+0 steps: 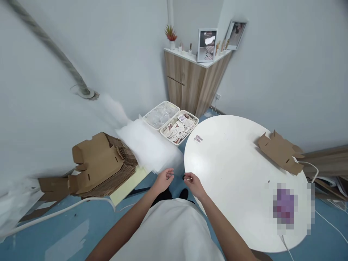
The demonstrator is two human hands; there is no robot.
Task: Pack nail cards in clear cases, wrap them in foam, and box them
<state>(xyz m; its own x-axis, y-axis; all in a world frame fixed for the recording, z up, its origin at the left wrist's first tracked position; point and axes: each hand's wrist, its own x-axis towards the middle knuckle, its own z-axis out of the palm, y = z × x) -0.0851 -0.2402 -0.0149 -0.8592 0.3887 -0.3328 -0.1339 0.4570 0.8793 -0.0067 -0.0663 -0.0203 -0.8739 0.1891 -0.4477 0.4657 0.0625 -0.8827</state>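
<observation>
My left hand point(164, 179) hovers in front of me with its fingers loosely curled and nothing visible in it. It is just below the edge of a stack of white foam sheets point(148, 145). My right hand point(193, 183) sits at the near left rim of the round white table point(239, 181). Its thumb and forefinger pinch something tiny and white that I cannot make out. The two hands are a short gap apart.
A pile of flat cardboard blanks point(104, 165) lies at the left. Two white baskets point(174, 123) hold clear bags and small cards. A small sticker point(198, 139) and a flat cardboard blank point(281, 151) lie on the table. A wooden cabinet point(190, 81) stands in the corner. Cables cross the blue floor.
</observation>
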